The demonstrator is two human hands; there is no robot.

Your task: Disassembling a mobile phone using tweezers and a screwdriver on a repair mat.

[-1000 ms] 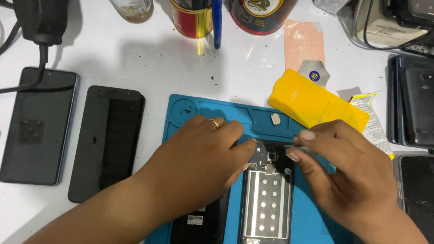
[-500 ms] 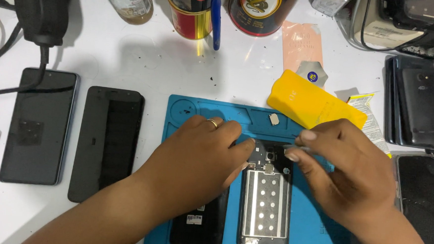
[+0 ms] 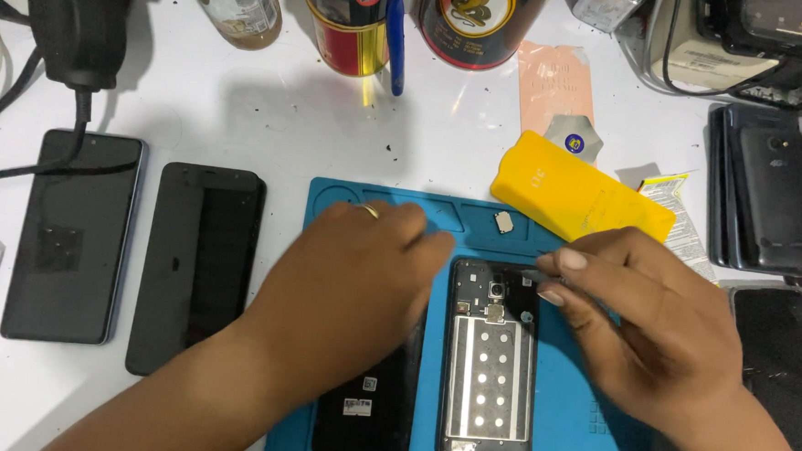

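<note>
An opened phone [image 3: 491,363], its back off and its metal inner plate showing, lay flat on the blue mat [image 3: 583,418], right of the mat's middle. The left hand [image 3: 352,287] rested palm down just left of the phone, fingers together and loosely curled over a black panel [image 3: 364,407] that lay beside it; whether it pinched anything could not be told. The right hand [image 3: 652,330] hovered at the phone's upper right corner, thumb and forefinger pressed together on a thin grey tool [image 3: 537,275] whose tip pointed toward the camera area. A small loose part [image 3: 503,224] sat on the mat just above the phone, and a yellow case [image 3: 581,200] lay past the mat's upper right edge. The phone looked light, stiff and fragile, with exposed parts at its top, so it seemed best held by its long side rails, not by the bare inside.
</note>
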